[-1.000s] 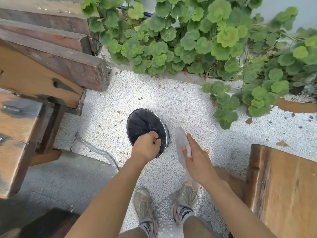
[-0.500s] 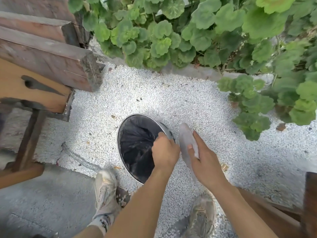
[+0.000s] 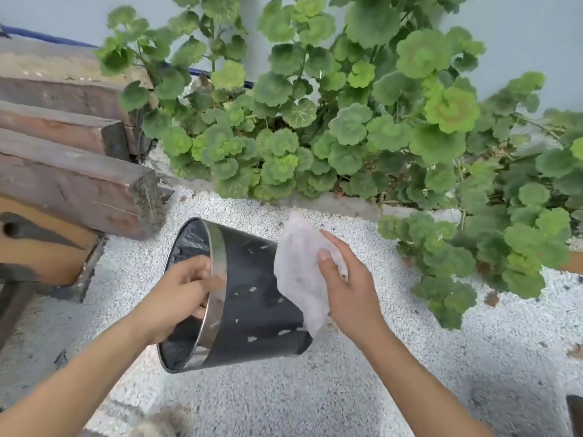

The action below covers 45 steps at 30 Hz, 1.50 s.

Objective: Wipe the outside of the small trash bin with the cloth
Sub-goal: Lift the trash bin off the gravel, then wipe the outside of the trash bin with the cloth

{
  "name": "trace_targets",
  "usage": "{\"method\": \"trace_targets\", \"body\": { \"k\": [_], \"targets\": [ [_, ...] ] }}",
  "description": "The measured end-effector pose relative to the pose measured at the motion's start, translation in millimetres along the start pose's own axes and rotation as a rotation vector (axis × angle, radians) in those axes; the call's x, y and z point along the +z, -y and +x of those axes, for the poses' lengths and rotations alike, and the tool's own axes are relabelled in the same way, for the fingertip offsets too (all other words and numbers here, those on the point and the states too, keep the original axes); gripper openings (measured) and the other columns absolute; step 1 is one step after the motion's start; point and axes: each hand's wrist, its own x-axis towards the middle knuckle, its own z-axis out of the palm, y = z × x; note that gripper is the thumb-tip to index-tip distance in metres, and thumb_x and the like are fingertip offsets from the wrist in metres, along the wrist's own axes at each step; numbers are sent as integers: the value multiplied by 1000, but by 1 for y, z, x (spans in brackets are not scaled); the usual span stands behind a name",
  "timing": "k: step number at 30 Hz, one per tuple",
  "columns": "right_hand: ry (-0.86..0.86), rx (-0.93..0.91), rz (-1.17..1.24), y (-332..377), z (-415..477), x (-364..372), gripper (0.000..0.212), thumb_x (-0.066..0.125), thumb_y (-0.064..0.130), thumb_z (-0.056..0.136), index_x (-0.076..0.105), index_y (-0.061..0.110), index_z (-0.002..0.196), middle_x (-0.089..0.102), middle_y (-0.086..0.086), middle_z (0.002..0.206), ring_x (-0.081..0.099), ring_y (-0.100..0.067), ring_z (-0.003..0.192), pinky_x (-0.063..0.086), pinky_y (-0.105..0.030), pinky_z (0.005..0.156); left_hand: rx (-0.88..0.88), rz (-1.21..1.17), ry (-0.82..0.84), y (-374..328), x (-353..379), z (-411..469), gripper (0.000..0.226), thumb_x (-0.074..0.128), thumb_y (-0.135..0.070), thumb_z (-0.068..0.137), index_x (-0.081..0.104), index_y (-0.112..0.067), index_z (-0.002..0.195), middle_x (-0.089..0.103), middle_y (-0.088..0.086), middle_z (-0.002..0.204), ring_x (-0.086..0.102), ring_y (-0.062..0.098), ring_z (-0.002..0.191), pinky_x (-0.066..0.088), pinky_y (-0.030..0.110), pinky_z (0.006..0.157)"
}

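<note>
From the head view, the only 1 I had, the small trash bin (image 3: 252, 298) was tipped on its side and held up off the white gravel (image 3: 315, 398), with its open mouth turned to my left and its closed base to my right, so its long axis ran roughly left to right across the frame and a little downward toward the base. My left hand (image 3: 186, 291) was clamped over the shiny metal rim (image 3: 217, 279), fingers curled inside the mouth and the thumb lying on the outside band, and that grip alone seemed to carry the bin. My right hand (image 3: 347, 279) was closed on the white cloth (image 3: 299, 272), thumb on top and fingers behind, with the cloth pressed flat against the dark wall at the base end. The wall showed pale flecks between my 2 hands. I judged the coming stroke had to travel along that axis, from the base toward the rim and my left hand, since the right hand was the nearer to the dirty stretch. The far side of the bin was hidden from me. Green leafy plants (image 3: 347, 121) stood behind, wooden beams (image 3: 79, 184) to the left.
</note>
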Motion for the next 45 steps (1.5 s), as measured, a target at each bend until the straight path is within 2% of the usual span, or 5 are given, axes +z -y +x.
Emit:
{"method": "trace_targets", "body": {
  "k": [6,22,31,35,45],
  "targets": [
    [-3,-220,-177,5,56,4,40,47,40,107,51,35,147,61,32,118,56,21,97,37,3,80,240,154,-5,-26,-19,53,35,65,-16,99,47,-8,70,33,4,66,30,12,54,25,26,50],
    [23,-254,-321,-41,98,105,52,50,21,105,41,37,154,67,-12,132,65,-31,109,53,-36,84,381,136,-134,0,-23,79,33,59,-27,104,65,-4,82,49,4,74,42,16,69,30,22,57],
    [240,-448,-179,-61,66,179,55,42,35,110,25,31,162,9,36,159,3,13,151,3,-12,120,436,-78,-272,49,-52,81,29,63,-25,101,81,-10,84,77,16,85,70,16,73,54,24,66],
    [304,-424,-87,-66,55,205,52,39,43,109,29,39,160,15,42,157,7,13,151,9,-23,124,414,-99,-373,66,-68,88,31,66,-29,98,80,-7,82,80,11,93,68,17,86,49,34,90],
    [243,-252,-45,-76,99,197,42,44,44,108,50,38,149,29,28,155,9,24,142,15,-36,127,386,-126,-480,83,-87,108,55,69,-54,88,75,0,83,52,4,89,46,16,84,44,25,79]
  ]
}}
